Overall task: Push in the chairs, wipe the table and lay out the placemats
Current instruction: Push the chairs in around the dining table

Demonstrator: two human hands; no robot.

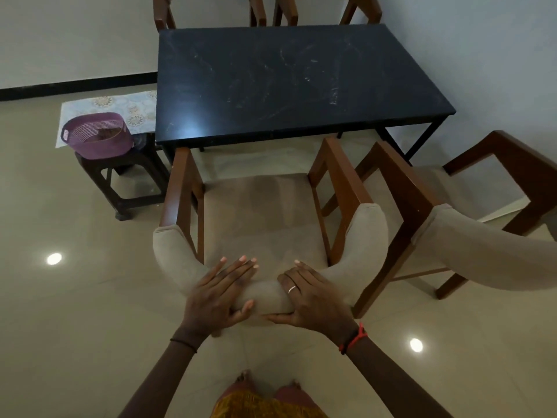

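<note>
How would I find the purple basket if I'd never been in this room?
Find the big black table. At its left end stands a small dark stool on the floor, and the purple basket sits on top. It is the only purple thing, round and woven, beside a pale patterned mat.

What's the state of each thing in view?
Near chair: pulled out from table, both hands on its backrest.
Right chair: pulled out, angled, untouched.
Far chairs: at the table's far side.
Table: bare, smudged, no placemats.
Basket: on stool, upright.
Left hand: gripping backrest.
Right hand: gripping backrest.
</note>
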